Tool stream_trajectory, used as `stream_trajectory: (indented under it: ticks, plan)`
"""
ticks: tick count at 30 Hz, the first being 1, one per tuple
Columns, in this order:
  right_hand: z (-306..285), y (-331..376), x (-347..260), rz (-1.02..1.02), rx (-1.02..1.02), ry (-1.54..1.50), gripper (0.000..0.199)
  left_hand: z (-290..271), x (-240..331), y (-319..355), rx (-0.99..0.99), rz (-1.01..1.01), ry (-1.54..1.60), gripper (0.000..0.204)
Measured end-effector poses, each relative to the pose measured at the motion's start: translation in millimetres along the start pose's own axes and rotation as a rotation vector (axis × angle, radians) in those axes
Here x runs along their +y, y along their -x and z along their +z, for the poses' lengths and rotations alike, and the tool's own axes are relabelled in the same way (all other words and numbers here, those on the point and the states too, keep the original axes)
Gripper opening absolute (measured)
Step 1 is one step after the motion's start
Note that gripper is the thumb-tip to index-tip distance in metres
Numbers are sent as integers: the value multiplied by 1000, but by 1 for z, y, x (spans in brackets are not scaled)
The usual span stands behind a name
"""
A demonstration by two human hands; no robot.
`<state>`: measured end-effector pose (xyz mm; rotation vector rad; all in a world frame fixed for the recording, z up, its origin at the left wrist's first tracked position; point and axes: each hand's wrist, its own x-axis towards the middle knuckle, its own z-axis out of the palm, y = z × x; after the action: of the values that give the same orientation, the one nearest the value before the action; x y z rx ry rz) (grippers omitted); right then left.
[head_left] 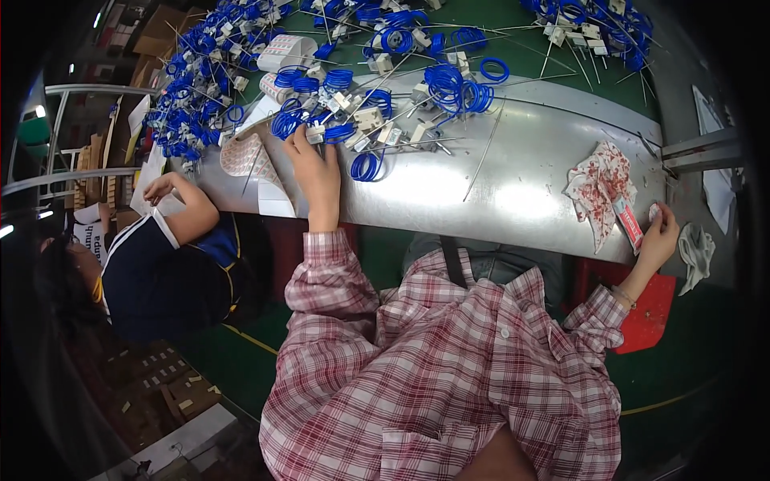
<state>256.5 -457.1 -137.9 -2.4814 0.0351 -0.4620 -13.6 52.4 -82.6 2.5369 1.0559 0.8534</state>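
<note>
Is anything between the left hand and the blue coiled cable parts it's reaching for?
Nothing visible: the left hand already has its fingertips on the blue coiled cables at the pile's near edge on the metal table.

Only 1 view is given, from a fisheye camera worn on the person's head. It looks steeply down over the plaid-shirted chest, which fills the picture from 5 to 7 o'clock, toward the metal-edged desk (pixel 513 192) that bends across the upper half. The lens sits close above the body, so both forearms run up from the lower part, toward 11 and 3 o'clock. Straight edges curve near the rim, and dark corners frame the picture. A second person sits at 9 o'clock.
</note>
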Motion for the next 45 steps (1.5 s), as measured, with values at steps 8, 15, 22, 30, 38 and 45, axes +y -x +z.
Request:
stream_trajectory:
  ticks: [8, 15, 22, 30, 38, 45]
  plan:
    - [-1, 3, -7, -50, 44, -66, 37, -26, -2, -1, 287, 29, 207, 33]
    - [2, 3, -6, -25, 25, -68, 37, -63, 6, -11, 627, -91, 716, 21]
    - [-31, 18, -87, -121, 205, -111, 32, -121, 54, -13, 425, -23, 1555, 25]
    - [-63, 113, -288, -640, -144, -1170, 19, -72, 164, 28, -465, -94, 2177, 31]
    - [-76, 134, -298, -650, -528, -1158, 24, -59, 196, 56, -494, -351, 2213, 23]
    - [-76, 139, -295, -563, -517, -1172, 21, -57, 202, 65, -206, -91, 2022, 22]
